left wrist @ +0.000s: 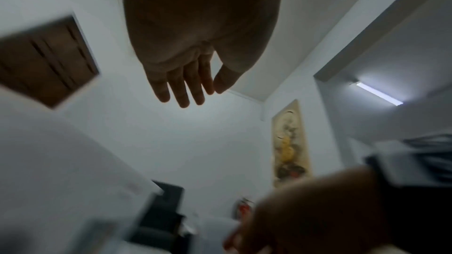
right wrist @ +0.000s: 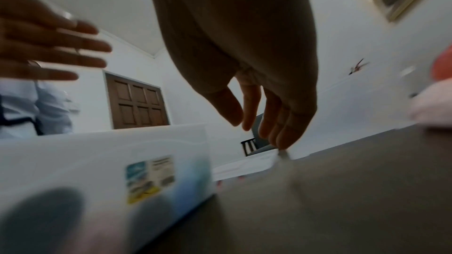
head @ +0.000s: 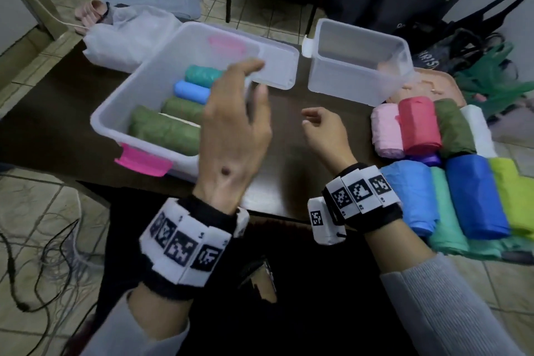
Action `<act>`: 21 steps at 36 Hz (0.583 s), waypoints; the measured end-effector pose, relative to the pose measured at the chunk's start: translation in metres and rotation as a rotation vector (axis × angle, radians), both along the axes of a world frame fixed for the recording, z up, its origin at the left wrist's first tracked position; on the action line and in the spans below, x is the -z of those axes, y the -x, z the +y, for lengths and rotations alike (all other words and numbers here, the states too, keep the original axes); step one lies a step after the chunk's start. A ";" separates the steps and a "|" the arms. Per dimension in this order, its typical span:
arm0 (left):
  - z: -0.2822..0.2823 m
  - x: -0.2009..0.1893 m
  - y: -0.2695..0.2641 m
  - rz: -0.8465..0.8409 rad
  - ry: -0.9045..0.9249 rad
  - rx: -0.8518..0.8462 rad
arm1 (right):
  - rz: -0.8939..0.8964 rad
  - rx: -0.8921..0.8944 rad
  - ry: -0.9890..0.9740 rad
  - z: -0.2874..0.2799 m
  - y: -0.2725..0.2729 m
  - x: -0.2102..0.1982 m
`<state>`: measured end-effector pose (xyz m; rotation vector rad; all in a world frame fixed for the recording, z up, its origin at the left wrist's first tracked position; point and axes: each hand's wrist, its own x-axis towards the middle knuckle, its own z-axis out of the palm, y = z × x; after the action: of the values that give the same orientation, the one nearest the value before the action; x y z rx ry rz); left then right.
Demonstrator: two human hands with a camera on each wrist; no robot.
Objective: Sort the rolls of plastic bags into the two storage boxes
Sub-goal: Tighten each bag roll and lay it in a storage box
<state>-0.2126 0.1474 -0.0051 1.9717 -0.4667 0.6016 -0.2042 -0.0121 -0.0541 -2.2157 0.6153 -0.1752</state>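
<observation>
Head view: left hand (head: 234, 127) fingers (head: 248, 66) spread, empty; right hand (head: 323, 133) loosely curled, empty.

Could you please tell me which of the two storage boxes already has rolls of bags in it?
The larger box with the pink latches, on the left, holds four rolls. The smaller box on the right shows none.

You have bare worktop (head: 291, 153) between the large storage box (head: 115, 113) toward the left edge and the rolls (head: 433, 153) heaped along the right edge, with the empty smaller box (head: 358, 87) blocking the far side and only a narrow gap between the boxes.
</observation>
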 end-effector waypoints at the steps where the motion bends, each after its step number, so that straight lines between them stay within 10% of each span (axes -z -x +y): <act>1: -0.016 0.007 0.005 0.017 -0.013 0.082 | 0.021 0.031 0.053 -0.011 0.007 0.002; 9: -0.084 0.095 0.022 0.547 -0.675 0.392 | 0.314 0.447 0.530 -0.075 0.074 0.009; 21: -0.083 0.137 0.027 0.420 -0.825 0.249 | 0.616 0.452 0.369 -0.118 0.098 0.035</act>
<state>-0.2400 0.0643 -0.1424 2.6611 -0.7531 -0.2245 -0.3022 -0.1305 -0.0888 -2.4495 1.5266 0.1943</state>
